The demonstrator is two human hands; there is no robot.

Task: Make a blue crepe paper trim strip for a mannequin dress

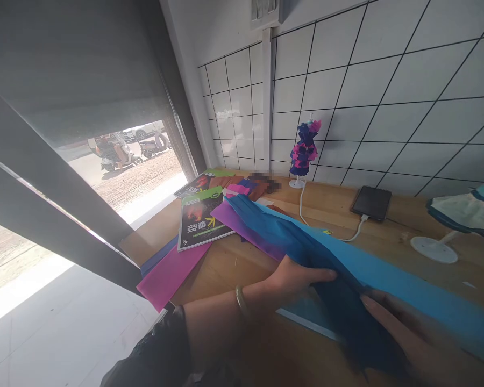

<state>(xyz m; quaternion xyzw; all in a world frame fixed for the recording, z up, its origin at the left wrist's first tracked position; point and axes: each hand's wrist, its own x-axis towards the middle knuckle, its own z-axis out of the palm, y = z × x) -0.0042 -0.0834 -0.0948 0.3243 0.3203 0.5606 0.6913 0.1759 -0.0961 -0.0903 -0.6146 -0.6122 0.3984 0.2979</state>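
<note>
My left hand [294,282], with a bangle [242,303] at the wrist, is closed on a long dark blue sheet [306,250] of thin, soft material like crepe paper or cloth. Its thumb presses on top and the fingers are hidden below. At the lower right, my right hand [395,322] pinches the same sheet near its edge. Wrinkles run along the sheet, and its near end hangs dark and blurred between my hands. A light blue sheet [391,274] lies beside and under it, and a purple sheet [250,231] shows at its far end.
Magazines [199,220] and a pink sheet [177,274] lie at the table's left end. Along the tiled wall [358,107] stand a small dress form [304,150] in blue and pink, a phone [371,202] on a white cable [357,231], and another doll-sized dress [463,209] on a stand.
</note>
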